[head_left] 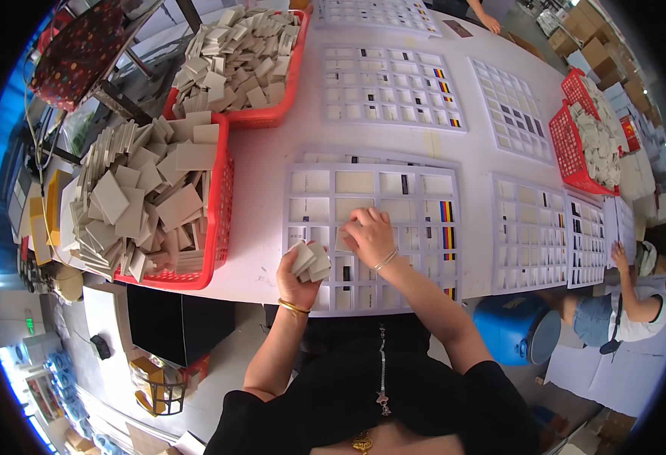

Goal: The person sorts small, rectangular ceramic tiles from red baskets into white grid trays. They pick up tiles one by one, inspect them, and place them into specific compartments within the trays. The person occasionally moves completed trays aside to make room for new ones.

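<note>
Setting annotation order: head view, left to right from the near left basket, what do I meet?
Near left basket → left hand → right hand → blue barrel → co-worker's hand.

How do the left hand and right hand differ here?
The left hand holds several pale tiles together; the right hand carries no such stack, its fingers bent over the tray.
The left hand is by the tray's left side, the right hand over its middle.
The left hand has a gold-coloured bangle at the wrist, the right hand a thinner, paler bracelet.
Both are gloveless.
</note>
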`<state>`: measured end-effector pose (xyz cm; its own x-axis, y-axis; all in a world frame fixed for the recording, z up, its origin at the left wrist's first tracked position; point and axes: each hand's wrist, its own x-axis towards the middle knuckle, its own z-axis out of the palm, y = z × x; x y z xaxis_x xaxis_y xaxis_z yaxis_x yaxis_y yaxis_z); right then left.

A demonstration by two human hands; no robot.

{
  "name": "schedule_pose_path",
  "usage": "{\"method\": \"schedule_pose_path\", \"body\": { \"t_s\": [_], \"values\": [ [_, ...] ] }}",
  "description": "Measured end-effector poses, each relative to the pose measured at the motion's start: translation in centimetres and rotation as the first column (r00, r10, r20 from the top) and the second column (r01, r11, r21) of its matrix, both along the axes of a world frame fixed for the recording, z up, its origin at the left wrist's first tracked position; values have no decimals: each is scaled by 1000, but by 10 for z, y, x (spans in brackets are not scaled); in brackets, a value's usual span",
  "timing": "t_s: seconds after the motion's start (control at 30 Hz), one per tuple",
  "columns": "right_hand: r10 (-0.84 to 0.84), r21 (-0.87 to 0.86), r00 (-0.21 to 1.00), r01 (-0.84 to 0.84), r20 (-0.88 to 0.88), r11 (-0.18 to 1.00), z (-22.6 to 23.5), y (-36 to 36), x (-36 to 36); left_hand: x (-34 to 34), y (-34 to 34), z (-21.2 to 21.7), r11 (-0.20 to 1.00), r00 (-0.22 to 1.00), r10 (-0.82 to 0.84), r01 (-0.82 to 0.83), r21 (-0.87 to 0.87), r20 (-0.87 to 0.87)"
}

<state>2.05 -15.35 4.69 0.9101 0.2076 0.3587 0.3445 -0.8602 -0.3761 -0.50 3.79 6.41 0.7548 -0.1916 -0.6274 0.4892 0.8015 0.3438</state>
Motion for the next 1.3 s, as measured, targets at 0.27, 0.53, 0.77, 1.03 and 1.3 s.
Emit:
{"method": "schedule_pose_path", "body": {
  "t_s": [0.27,0.53,0.77,1.03,1.3],
  "values": [
    [145,55,979,-138,-141,989,-11,-1,-12,2,-5,2,998,997,-50,51,-21,51],
    [168,-153,981,-181,-94,971,-3,-6,-21,3,-9,-7,998,998,-57,56,36,29],
    [-5,138,971,39,-238,990,9,2,-35,3,-13,-13,989,989,-147,146,38,24],
    [156,581,972,-25,-176,814,37,1,-34,-2,-34,12,906,912,-402,409,-114,74],
    [59,712,970,130,-234,690,43,4,-46,-20,-48,-6,968,864,-251,224,111,437]
  ]
}}
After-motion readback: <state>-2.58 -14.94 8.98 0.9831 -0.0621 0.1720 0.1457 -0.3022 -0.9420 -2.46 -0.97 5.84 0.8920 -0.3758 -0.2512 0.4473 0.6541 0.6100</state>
